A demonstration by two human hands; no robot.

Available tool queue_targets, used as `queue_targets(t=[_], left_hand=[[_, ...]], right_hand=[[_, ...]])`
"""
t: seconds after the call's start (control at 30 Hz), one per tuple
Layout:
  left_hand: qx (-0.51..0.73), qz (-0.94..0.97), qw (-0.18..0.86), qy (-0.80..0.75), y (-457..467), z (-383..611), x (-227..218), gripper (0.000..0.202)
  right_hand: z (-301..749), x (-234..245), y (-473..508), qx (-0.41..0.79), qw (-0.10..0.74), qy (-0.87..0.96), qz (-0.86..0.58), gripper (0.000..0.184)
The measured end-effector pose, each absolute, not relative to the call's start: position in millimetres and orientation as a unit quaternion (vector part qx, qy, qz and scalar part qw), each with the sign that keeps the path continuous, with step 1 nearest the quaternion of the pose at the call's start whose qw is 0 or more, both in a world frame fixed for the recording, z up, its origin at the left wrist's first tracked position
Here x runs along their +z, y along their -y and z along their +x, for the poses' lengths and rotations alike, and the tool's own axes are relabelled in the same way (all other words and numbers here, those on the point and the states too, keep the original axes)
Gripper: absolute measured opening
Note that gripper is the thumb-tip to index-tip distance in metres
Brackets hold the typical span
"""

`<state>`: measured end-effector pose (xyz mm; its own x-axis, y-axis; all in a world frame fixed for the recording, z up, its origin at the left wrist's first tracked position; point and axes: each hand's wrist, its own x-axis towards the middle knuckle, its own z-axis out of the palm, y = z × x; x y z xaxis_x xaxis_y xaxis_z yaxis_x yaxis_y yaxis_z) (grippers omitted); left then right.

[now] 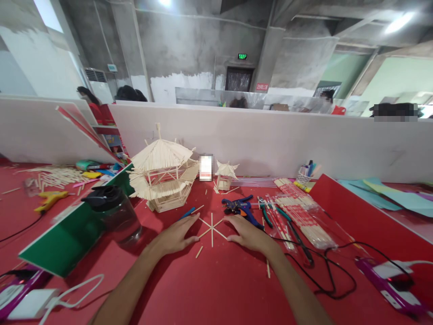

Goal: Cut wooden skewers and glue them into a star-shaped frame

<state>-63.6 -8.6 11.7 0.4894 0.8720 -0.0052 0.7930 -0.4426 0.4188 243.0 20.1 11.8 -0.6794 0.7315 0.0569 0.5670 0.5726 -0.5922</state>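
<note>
On the red tabletop [209, 289] several short wooden sticks form a six-armed star [212, 227] between my hands. My left hand [181, 232] is spread at the star's left side, its fingertips by the stick ends. My right hand [245, 232] mirrors it on the right, fingers apart around the stick ends there. Neither hand grips anything. A loose stick piece [199, 252] lies just below my left thumb. Behind my left fingers is a blue pen [187, 213], partly hidden. A blue glue gun [238, 206] lies beyond my right hand.
At the back stand a large stick pavilion [164, 176], a lit phone [206, 168] and a small stick pavilion [226, 175]. A dark-lidded bottle [115, 214] is at left. Pliers [265, 212], stick packs [304, 216] and a black cable [333, 271] lie right. A white partition [264, 140] closes the back.
</note>
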Motion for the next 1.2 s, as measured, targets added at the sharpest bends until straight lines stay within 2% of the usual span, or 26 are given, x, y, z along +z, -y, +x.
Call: queue_targets(t=[1.2], left_hand=[[0.135, 0.85, 0.181, -0.476, 6.8, -66.2, 5.2, 0.075]], right_hand=[[243.3, 14.5, -19.3, 0.279, 0.15, 0.872, -0.375, 0.052]])
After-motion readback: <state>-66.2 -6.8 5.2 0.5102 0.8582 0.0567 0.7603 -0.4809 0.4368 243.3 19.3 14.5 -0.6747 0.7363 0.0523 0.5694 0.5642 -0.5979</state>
